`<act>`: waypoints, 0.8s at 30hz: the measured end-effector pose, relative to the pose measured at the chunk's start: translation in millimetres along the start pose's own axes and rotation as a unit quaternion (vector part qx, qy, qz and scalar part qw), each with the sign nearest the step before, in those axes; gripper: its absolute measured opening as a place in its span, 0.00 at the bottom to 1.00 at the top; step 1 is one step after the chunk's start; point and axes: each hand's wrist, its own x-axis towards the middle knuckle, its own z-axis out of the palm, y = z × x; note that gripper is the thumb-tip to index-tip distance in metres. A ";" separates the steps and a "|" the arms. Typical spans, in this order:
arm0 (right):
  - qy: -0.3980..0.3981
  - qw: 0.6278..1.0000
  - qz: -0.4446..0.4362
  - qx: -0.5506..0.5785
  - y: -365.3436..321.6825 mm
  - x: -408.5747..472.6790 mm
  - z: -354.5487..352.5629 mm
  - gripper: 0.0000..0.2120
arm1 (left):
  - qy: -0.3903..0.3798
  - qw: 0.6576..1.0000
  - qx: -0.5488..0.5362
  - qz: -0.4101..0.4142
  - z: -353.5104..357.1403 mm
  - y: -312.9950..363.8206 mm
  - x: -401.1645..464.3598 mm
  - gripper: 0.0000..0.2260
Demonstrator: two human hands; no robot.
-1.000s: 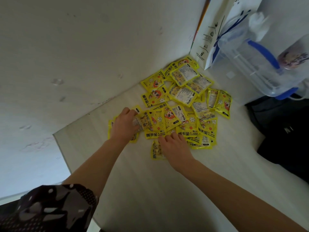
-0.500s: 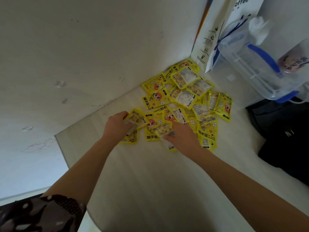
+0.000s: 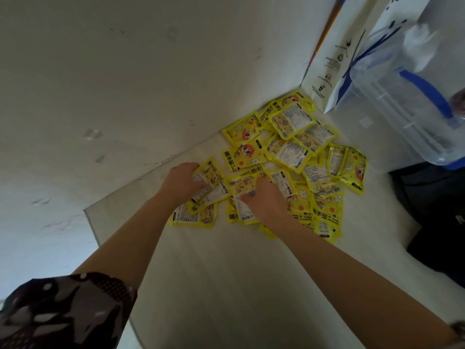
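Observation:
Several yellow hand-warmer packets [image 3: 294, 152] lie scattered on a pale table [image 3: 226, 273] beside a white wall. My left hand [image 3: 182, 182] grips a small stack of packets [image 3: 208, 187] at the pile's left edge, lifted and tilted. My right hand [image 3: 261, 197] pinches another packet [image 3: 242, 195], back side up, right beside the left hand's stack. One packet [image 3: 193, 217] lies flat under my left hand.
A white paper bag [image 3: 337, 54] stands against the wall at the back. A clear plastic container with a blue handle [image 3: 412, 102] lies to its right. A dark bag [image 3: 437, 212] sits at the table's right edge.
Both hands picked packets off the pile. The left hand lifted its stack, and the right hand brought its packet leftward toward it.

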 end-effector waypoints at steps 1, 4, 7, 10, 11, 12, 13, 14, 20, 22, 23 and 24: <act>0.006 1.000 -0.007 -0.024 -1.7 -0.3 3.2 0.13 | -0.005 1.000 0.019 0.001 0.2 -1.4 2.2 0.18; 0.064 0.993 -0.023 -0.097 -3.1 -1.6 12.2 0.20 | -0.032 0.998 0.051 -0.003 -0.9 -2.2 6.1 0.23; 0.107 0.985 -0.024 -0.131 -3.9 -2.0 17.7 0.24 | -0.050 0.996 0.071 0.002 0.3 1.0 6.4 0.24; 0.104 0.986 -0.031 -0.130 -5.4 1.3 22.0 0.23 | -0.042 0.997 0.069 0.001 4.1 0.2 5.2 0.25; 0.101 0.987 -0.038 -0.123 -6.4 2.2 23.0 0.22 | -0.039 0.997 0.070 0.002 5.0 -1.0 4.8 0.25; 0.099 0.987 -0.045 -0.116 -7.3 2.8 23.7 0.22 | -0.037 0.997 0.071 0.003 5.4 -2.0 4.2 0.25; 0.095 0.988 -0.047 -0.110 -8.6 3.1 23.6 0.21 | -0.033 0.997 0.069 0.005 5.6 -2.8 3.6 0.24; 0.088 0.989 -0.048 -0.105 -9.4 4.1 23.6 0.21 | -0.028 0.997 0.065 0.007 5.5 -3.0 2.7 0.23; 0.032 0.995 -0.046 -0.084 -11.7 14.8 17.8 0.21 | 0.000 0.999 0.036 0.003 5.8 -1.2 -4.0 0.17; 0.020 0.995 -0.047 -0.084 -11.0 17.0 14.6 0.20 | -0.001 1.000 0.030 -0.003 5.0 -1.0 -5.6 0.14; 0.014 0.995 -0.046 -0.083 -10.8 17.4 13.0 0.20 | -0.003 1.000 0.028 -0.006 4.6 -1.3 -6.3 0.12; 0.011 0.996 -0.045 -0.082 -10.4 17.9 11.8 0.20 | -0.005 1.000 0.024 -0.009 4.3 -1.6 -7.1 0.11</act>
